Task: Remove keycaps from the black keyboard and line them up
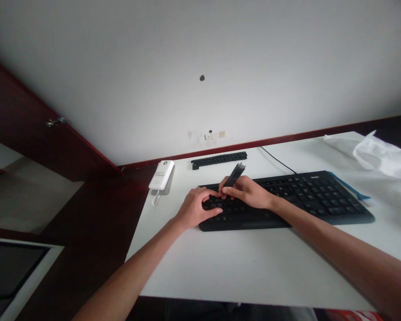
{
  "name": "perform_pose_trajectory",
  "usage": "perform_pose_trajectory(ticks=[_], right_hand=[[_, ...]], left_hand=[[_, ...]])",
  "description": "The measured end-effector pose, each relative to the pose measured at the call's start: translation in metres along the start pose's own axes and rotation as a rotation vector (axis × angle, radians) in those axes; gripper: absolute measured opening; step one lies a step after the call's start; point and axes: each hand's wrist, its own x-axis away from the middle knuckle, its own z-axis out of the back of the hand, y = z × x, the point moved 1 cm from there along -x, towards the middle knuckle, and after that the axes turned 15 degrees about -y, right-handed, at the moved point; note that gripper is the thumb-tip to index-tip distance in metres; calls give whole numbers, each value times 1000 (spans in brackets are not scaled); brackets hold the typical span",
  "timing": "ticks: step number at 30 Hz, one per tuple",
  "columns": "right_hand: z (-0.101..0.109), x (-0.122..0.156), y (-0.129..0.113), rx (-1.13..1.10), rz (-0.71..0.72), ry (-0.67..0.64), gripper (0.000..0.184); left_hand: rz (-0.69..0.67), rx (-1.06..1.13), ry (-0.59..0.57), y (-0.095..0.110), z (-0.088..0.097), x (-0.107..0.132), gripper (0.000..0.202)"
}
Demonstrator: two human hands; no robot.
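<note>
A black keyboard point(307, 196) lies across the white table point(254, 263). My right hand point(249, 191) is closed on a slim dark tool point(235, 174) that tilts up and away, its lower tip down at the keys on the keyboard's left part. My left hand point(195, 207) rests on the keyboard's left end with its fingers curled and pinched together beside the tool's tip; whether it holds something there is hidden.
A white power bank point(161, 175) with a short cord lies at the table's far left corner. A black strip of keys point(218, 159) lies near the wall, and a black cable point(277, 160) runs back from the keyboard. White plastic bag point(381, 156) at the far right.
</note>
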Motion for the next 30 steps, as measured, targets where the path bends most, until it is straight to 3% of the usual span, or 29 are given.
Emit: perform_pose_trajectory(ticks=[4,8,24,30], right_hand=[[4,-2,7,-73,-38,159,40],[7,-4,10,-124,-51,235,44],[7,-5,10,-98,-80,230,45],[7,-5,11,-94,-86,222,46]], left_hand=[[-14,24,-64,-7,13,3,41],[-32,1,-126,-13,22,5,28],[-71,-100,-84,-6,20,4,14],[-7,-54,-49,-12,20,4,10]])
